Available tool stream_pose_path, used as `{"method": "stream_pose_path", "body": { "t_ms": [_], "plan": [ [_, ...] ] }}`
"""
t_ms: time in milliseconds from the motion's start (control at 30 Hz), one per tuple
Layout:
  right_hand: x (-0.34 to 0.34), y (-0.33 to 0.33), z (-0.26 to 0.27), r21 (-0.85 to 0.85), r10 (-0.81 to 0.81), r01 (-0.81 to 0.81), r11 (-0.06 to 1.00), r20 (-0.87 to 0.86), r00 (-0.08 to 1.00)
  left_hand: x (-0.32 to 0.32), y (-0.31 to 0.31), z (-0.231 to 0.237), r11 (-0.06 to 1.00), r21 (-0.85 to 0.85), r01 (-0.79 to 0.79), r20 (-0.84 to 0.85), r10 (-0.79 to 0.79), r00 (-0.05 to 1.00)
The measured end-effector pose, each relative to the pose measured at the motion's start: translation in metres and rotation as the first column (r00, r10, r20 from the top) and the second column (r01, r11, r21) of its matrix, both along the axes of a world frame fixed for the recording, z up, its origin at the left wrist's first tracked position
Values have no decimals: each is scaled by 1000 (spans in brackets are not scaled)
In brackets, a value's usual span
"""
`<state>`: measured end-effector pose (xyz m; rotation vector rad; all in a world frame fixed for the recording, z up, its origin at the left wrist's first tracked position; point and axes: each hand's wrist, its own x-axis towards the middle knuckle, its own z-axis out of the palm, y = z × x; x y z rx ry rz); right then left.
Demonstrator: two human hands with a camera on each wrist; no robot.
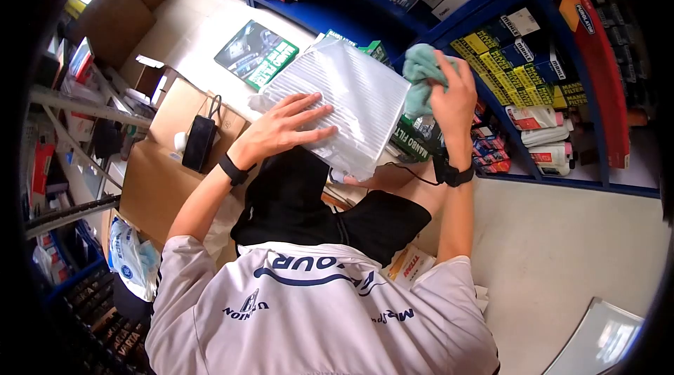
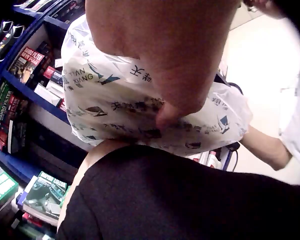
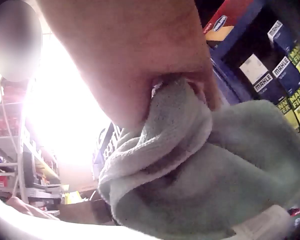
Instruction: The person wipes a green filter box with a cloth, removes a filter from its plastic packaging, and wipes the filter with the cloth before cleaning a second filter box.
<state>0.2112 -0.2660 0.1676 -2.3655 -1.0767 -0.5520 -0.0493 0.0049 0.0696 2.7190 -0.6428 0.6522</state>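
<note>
Bagged filter [image 1: 354,97] sits upper centre of the head view. Hands apart: left hand [image 1: 284,126] spread on filter's left side, right hand [image 1: 454,97] gripping cloth [image 1: 418,69] just by filter's right edge.

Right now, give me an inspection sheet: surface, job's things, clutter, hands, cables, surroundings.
Surface: no bench seen under the filter; it seems to rest over the lap.
Job's things: filter in a plastic bag; green cloth at its edge.
Clutter: cardboard, green-and-black box nearby.
Left hand: fingers spread on the bagged filter.
Right hand: grips the cloth.
Cables: one by the right wrist; another at the black device.
Surroundings: blue shelves with boxed stock.
</note>
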Motion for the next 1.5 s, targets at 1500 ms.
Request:
{"method": "stream_pose_path", "body": {
  "t_ms": [1500],
  "plan": [
    [10, 75, -80, -245, 214, -247, 937, -154, 965, -5, 58, -25, 387, -708, -591, -660, -66, 748]
  ]
}}
